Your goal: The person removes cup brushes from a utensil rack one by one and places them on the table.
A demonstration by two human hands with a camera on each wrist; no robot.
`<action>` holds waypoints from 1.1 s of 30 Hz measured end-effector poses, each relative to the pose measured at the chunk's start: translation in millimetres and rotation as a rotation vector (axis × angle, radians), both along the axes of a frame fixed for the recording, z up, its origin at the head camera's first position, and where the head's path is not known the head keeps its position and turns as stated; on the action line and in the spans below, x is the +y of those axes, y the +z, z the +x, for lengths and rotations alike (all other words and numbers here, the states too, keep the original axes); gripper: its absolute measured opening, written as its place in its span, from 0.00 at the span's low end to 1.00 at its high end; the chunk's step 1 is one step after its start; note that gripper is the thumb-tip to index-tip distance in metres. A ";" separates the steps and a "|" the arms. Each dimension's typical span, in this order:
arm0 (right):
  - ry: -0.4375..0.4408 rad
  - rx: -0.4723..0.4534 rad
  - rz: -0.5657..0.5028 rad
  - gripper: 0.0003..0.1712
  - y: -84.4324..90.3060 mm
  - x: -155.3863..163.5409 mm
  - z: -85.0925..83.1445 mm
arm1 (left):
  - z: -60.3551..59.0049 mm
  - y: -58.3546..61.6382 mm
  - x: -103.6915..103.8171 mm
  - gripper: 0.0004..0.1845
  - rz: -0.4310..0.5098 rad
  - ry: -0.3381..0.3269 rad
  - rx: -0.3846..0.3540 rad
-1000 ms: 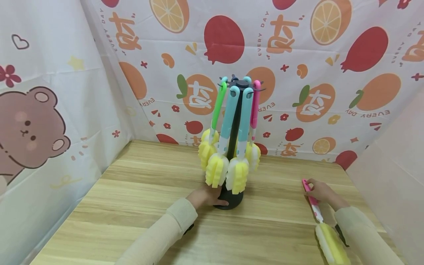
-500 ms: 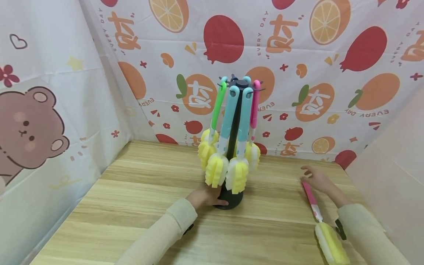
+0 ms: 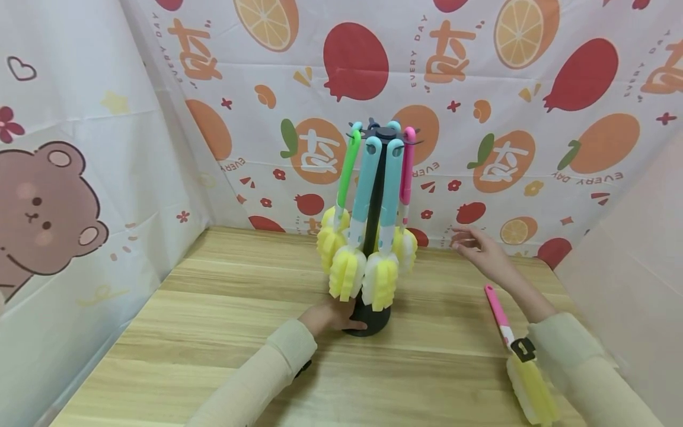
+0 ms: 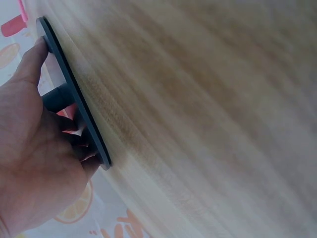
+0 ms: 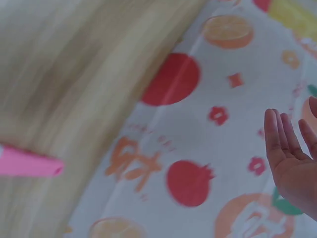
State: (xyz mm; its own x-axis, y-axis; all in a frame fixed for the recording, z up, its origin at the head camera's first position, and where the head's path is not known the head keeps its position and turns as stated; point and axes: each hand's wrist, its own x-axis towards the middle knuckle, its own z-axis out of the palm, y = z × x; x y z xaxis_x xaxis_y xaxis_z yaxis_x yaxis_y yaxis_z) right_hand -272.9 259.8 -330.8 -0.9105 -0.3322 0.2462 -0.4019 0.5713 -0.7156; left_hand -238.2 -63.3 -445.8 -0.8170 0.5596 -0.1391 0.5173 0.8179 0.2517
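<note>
A black stand point(image 3: 375, 320) holds several hanging bottle brushes point(image 3: 381, 279) with yellow-and-white sponge heads; their handles are teal, green and pink. My left hand point(image 3: 333, 313) holds the stand low at its round base point(image 4: 74, 89), the thumb on one side of the post and the fingers on the other. My right hand point(image 3: 487, 252) is raised over the back right of the table, empty, with fingers extended, as the right wrist view also shows. Below it a pink-handled bottle brush point(image 3: 497, 305) lies on the table, its sponge head partly covered by the right sleeve.
The wooden table point(image 3: 224, 308) reaches back to a fruit-printed cloth point(image 3: 352, 59). A bear-printed cloth point(image 3: 48, 196) hangs at the left, and a pale wall point(image 3: 635, 279) closes the right side. A black strap point(image 3: 523, 350) sits at the right cuff.
My right hand has let go of the pink-handled brush and moved up and left, away from it. The brush stays lying on the table. My left hand keeps its place at the base.
</note>
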 end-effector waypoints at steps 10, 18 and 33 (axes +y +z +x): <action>0.076 0.028 -0.202 0.24 35.7 -45.7 7.8 | -0.2 1.1 1.9 0.50 -0.036 -0.001 -0.004; 0.120 0.061 -0.383 0.26 66.0 -76.7 6.3 | -2.2 -1.0 0.1 0.51 -0.024 0.009 -0.009; 0.143 0.011 -0.702 0.28 94.7 -119.2 5.6 | -2.7 -0.2 -0.1 0.50 -0.014 -0.011 0.004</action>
